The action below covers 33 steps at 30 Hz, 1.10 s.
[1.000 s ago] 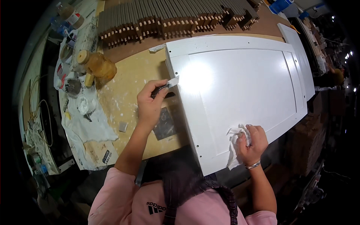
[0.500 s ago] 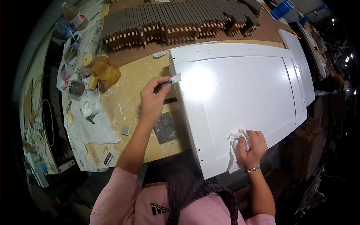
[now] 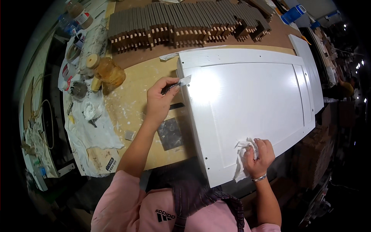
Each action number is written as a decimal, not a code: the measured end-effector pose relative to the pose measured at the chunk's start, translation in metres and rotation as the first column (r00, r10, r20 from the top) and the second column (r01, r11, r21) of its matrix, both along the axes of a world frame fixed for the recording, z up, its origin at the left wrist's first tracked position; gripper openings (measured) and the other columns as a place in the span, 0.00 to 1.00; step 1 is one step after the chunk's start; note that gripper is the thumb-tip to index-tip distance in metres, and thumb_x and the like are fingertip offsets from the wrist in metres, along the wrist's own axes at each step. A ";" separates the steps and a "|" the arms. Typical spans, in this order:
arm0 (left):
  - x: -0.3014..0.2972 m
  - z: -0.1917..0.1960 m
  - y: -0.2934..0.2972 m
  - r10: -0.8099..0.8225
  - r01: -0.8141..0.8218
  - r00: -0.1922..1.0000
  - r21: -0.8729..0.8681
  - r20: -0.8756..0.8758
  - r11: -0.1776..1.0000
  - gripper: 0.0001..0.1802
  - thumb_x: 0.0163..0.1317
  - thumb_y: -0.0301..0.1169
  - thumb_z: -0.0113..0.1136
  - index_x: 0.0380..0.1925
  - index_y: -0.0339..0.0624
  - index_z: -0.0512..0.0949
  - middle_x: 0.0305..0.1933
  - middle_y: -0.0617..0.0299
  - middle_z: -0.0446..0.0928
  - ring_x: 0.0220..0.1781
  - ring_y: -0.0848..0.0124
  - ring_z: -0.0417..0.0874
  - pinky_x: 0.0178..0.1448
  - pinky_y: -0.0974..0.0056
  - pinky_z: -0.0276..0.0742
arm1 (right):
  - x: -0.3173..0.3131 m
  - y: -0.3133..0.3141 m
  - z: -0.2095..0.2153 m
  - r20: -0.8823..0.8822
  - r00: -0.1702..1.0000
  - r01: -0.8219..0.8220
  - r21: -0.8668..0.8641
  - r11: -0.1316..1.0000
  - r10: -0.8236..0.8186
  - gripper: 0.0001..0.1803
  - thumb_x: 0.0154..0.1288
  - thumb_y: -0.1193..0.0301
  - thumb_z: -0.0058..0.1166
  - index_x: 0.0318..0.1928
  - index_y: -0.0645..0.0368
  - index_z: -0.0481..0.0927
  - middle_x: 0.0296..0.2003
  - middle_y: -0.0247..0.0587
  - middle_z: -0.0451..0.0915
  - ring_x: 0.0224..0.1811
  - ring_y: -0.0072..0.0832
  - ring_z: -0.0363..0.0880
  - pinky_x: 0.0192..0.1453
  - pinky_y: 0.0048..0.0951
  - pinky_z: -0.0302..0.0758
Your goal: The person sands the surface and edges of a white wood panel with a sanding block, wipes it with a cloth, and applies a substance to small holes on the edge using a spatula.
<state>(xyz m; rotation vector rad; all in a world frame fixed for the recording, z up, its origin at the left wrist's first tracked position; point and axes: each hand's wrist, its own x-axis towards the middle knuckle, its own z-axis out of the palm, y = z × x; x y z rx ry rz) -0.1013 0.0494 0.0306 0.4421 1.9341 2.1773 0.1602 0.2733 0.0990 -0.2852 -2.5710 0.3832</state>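
Observation:
A white framed panel [image 3: 255, 100] lies flat in front of me, with small dark holes along its edges and a bright glare near its far left. My left hand [image 3: 159, 96] pinches the dark handle of a putty knife [image 3: 185, 80]. The knife's pale blade reaches over the panel's left edge; I cannot tell whether it touches the surface. Near the panel's front right edge, my right hand [image 3: 261, 156] clasps a crumpled white cloth or tissue [image 3: 243, 157], part of which hangs over the edge.
Many brown slats [image 3: 174, 25] with light pegs stand in rows at the back. A jar of amber liquid [image 3: 108, 71], bottles and white rags [image 3: 96, 127] crowd the bench's left. A dark square plate [image 3: 170, 133] lies beside the panel. Another white panel [image 3: 307, 65] lies at the far right.
The putty knife's blade sits slightly farther over the panel's left edge. My right hand keeps its hold on the crumpled cloth in about the same spot. The whole view has shifted slightly.

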 end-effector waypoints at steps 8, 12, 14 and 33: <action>-0.004 0.001 0.003 0.024 -0.029 0.998 -0.082 -0.059 0.996 0.09 0.67 0.19 0.61 0.47 0.33 0.81 0.39 0.69 0.80 0.39 0.80 0.77 0.46 0.74 0.74 | 0.001 0.000 0.000 0.008 1.000 0.009 -0.003 1.000 -0.009 0.13 0.50 0.74 0.61 0.39 0.64 0.81 0.27 0.47 0.77 0.26 0.43 0.76 0.29 0.38 0.71; -0.032 -0.008 0.000 0.102 -0.107 0.993 -0.100 -0.054 0.989 0.08 0.67 0.19 0.61 0.45 0.32 0.82 0.38 0.68 0.80 0.38 0.80 0.77 0.45 0.73 0.75 | 0.000 -0.001 0.001 -0.001 1.000 0.010 -0.009 1.000 -0.010 0.13 0.50 0.74 0.61 0.39 0.64 0.81 0.27 0.48 0.78 0.26 0.44 0.76 0.29 0.38 0.71; -0.037 -0.009 0.001 0.108 -0.110 0.994 -0.104 -0.031 0.988 0.09 0.66 0.18 0.61 0.45 0.32 0.82 0.40 0.67 0.81 0.41 0.79 0.78 0.48 0.73 0.76 | 0.000 -0.001 0.001 0.005 1.000 0.013 -0.013 1.000 -0.013 0.13 0.50 0.74 0.60 0.39 0.65 0.81 0.27 0.48 0.78 0.26 0.44 0.76 0.29 0.39 0.71; -0.043 -0.009 0.011 0.013 -0.011 0.999 0.041 -0.042 0.999 0.09 0.68 0.19 0.60 0.47 0.33 0.81 0.43 0.66 0.81 0.43 0.81 0.77 0.49 0.75 0.74 | -0.004 -0.003 0.002 -0.006 1.000 0.004 -0.002 1.000 -0.004 0.13 0.50 0.74 0.60 0.38 0.65 0.81 0.27 0.49 0.78 0.26 0.45 0.76 0.29 0.39 0.72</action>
